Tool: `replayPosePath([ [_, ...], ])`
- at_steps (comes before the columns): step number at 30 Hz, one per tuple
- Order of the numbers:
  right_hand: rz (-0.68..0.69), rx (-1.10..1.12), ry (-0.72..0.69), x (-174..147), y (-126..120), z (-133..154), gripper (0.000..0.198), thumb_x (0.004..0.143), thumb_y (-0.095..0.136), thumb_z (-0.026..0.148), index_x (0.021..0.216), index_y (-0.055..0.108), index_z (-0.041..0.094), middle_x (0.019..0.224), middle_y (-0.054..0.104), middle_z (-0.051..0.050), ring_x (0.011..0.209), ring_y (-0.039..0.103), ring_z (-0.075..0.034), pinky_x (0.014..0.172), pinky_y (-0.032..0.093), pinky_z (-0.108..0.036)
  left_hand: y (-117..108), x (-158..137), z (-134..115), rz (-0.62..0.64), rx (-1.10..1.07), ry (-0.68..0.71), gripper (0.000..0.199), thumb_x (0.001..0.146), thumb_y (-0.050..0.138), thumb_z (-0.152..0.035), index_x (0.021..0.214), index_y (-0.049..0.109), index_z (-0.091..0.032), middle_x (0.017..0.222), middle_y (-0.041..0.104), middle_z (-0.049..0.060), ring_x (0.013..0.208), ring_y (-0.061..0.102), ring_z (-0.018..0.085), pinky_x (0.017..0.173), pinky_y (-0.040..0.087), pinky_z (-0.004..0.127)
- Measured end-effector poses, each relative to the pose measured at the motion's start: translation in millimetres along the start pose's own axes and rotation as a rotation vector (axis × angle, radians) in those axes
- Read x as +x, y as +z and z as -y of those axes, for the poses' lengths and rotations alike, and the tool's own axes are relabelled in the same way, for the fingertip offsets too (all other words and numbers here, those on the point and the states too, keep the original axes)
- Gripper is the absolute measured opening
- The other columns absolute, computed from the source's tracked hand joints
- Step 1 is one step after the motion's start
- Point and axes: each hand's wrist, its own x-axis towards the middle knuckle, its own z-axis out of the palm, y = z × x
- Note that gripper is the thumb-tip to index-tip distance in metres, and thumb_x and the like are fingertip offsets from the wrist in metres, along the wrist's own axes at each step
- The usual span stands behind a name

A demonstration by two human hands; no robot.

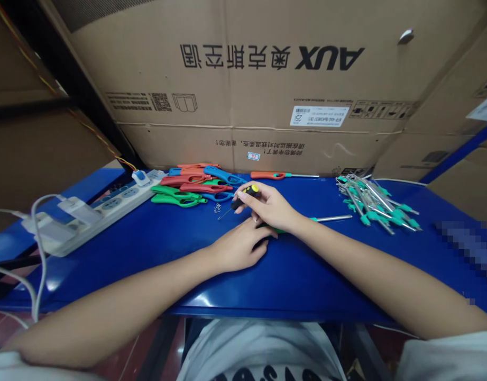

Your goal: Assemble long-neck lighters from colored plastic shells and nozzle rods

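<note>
My right hand (275,207) is closed around a screwdriver (238,202) with a black and yellow handle, its thin shaft pointing down and left. Small screws (217,208) lie close to the tip. Below it, my left hand (239,246) rests on the table with its fingers curled over a lighter (333,218). Of that lighter, a metal tube, a teal collar and a bit of green show; the hands hide the rest. Behind the hands is a pile of red, blue and green lighter handles (199,185).
A white power strip (120,198) with plugs and cables lies at left on the blue table (156,254). An orange lighter (267,175) with its tube lies at the back. Metal tubes with teal collars (374,203) are heaped at right. A cardboard wall (243,106) stands behind.
</note>
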Motion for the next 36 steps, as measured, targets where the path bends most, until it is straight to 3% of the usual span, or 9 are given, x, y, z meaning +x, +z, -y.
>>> replayPosePath([
  [4,-0.035,0.035,-0.002,0,1,3,0.036,0.082,0.072,0.055,0.091,0.064,0.021,0.089,0.069,-0.002,0.071,0.072,-0.014,0.04,0.052,-0.017,-2,1,-1,0.009,-0.006,0.008,0.03,0.092,0.052,-0.012,0.117,0.068,-0.018,0.126,0.061,0.013,0.123,0.056,0.026,0.11,0.047,0.043],
  [8,-0.184,0.119,-0.07,-7,-7,18,0.04,0.08,0.074,0.057,0.089,0.065,0.02,0.083,0.07,-0.001,0.061,0.067,-0.01,0.051,0.058,-0.021,-3,3,2,0.024,-0.044,0.018,0.029,0.093,0.051,-0.011,0.114,0.069,-0.019,0.13,0.061,0.012,0.126,0.057,0.024,0.111,0.046,0.039],
  [14,-0.44,0.207,-0.155,-25,-37,40,0.048,0.081,0.067,0.068,0.079,0.058,0.02,0.074,0.066,0.001,0.044,0.056,-0.008,0.036,0.044,-0.02,-2,6,8,0.029,-0.125,0.011,0.031,0.094,0.048,-0.008,0.112,0.069,-0.021,0.137,0.06,0.011,0.13,0.057,0.021,0.111,0.046,0.039],
  [18,-0.532,0.213,-0.151,-31,-54,37,0.051,0.082,0.066,0.068,0.07,0.055,0.02,0.066,0.061,0.002,0.033,0.043,-0.005,0.029,0.031,-0.021,-1,8,9,-0.024,-0.242,-0.017,0.022,0.091,0.059,-0.012,0.109,0.068,-0.021,0.133,0.064,0.011,0.128,0.06,0.023,0.11,0.046,0.041],
  [23,-0.555,0.22,-0.129,-30,-60,29,0.052,0.081,0.067,0.068,0.066,0.054,0.02,0.062,0.06,0.002,0.031,0.04,-0.005,0.028,0.025,-0.021,-2,10,8,-0.166,-0.451,-0.154,0.036,0.084,0.074,-0.025,0.118,0.063,-0.019,0.122,0.07,0.01,0.115,0.066,0.022,0.108,0.049,0.041],
  [27,-0.547,0.235,-0.085,-30,-58,28,0.051,0.08,0.068,0.067,0.067,0.054,0.02,0.061,0.06,0.002,0.032,0.042,-0.005,0.029,0.026,-0.021,-5,11,0,-0.232,-0.6,-0.232,0.029,0.083,0.076,-0.029,0.109,0.067,-0.017,0.113,0.073,0.008,0.107,0.069,0.021,0.101,0.053,0.037],
  [36,-0.549,0.262,-0.067,-31,-57,28,0.051,0.078,0.069,0.067,0.067,0.056,0.019,0.061,0.062,0.001,0.032,0.042,-0.005,0.029,0.027,-0.021,-8,11,-13,-0.323,-0.497,-0.304,0.019,0.08,0.079,-0.031,0.093,0.074,-0.019,0.095,0.078,0.003,0.088,0.071,0.018,0.082,0.056,0.03],
])
